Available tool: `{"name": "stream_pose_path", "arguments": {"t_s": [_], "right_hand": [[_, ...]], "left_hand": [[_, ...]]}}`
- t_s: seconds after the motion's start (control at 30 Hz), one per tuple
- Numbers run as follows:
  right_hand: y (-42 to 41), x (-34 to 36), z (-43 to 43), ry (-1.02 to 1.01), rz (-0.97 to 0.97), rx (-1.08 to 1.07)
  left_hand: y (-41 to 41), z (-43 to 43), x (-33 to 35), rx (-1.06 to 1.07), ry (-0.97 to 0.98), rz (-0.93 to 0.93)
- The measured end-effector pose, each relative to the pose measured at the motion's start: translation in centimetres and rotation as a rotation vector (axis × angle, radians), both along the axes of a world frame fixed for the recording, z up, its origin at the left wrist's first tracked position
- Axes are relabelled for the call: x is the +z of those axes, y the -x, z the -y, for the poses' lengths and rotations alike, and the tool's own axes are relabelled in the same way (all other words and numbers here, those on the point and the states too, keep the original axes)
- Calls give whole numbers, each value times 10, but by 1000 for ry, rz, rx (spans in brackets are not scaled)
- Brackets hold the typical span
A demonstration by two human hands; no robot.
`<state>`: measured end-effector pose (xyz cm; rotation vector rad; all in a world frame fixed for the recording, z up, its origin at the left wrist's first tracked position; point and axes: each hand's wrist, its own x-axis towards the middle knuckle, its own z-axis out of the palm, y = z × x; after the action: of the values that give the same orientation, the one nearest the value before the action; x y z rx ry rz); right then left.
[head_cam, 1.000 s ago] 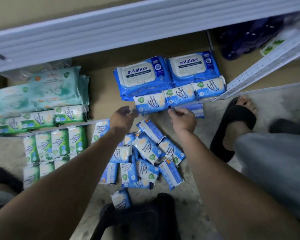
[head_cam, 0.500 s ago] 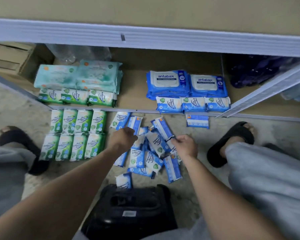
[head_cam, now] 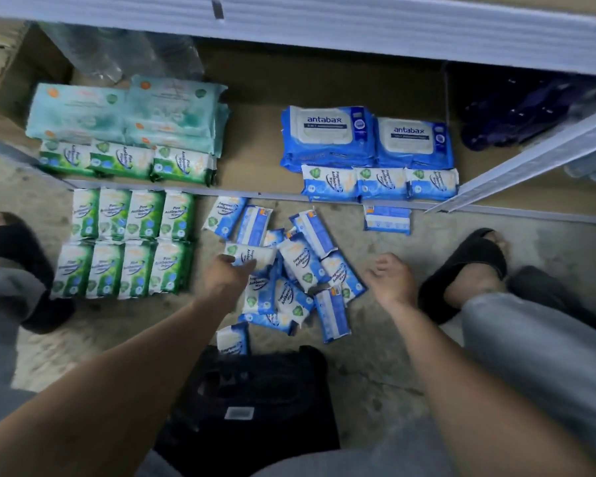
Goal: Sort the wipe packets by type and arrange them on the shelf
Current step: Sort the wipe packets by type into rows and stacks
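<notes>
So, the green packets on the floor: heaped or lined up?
Lined up: green packets lie side by side in two rows of four, left of the blue heap.

PLACE: a shop, probably its storage corner | SHELF: low metal shelf (head_cam: 255, 149) with ribbed white front rail (head_cam: 358, 25) across the top of the frame | GOODS: many identical retail packs in rows, antabax packs (head_cam: 327, 136) centre right, green packets (head_cam: 128, 242) centre left, blue packets (head_cam: 300, 266) heaped in the centre | OTHER: cardboard box (head_cam: 0, 63) upper left, bare concrete floor (head_cam: 375, 356) lower centre

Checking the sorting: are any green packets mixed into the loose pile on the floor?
No, every packet in the floor pile is blue.
</notes>
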<state>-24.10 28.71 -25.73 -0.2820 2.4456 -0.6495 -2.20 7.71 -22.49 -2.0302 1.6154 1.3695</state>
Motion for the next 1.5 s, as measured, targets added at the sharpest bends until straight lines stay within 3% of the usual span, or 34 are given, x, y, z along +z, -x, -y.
{"name": "stream_pose_path", "arguments": {"t_s": [0.27,0.47,0.6,0.77,1.03,1.2,1.37,1.5], "right_hand": [[72,-33,13,-163,-122,274],[121,-57,32,-244,-213,507],[124,-63,40,-275,-323,513],[107,-62,39,-374,-237,534],[67,-54,36,-387,-213,368],[65,-42,36,-251,-75,104],[70,-37,9,-216,-27,-114],[69,-40,-20,-229,-48,-144]], "left_hand": [[20,7,-43,401,-75,43],[42,7,-46,449,45,-2],[49,21,-52,415,-57,-72],[53,23,-52,253,-31,-155],[64,11,-40,83,-21,-217],[77,-6,-35,15,-24,-265],[105,-27,-36,-27,-163,-380],[134,-45,-40,-62,-273,-347]]}}
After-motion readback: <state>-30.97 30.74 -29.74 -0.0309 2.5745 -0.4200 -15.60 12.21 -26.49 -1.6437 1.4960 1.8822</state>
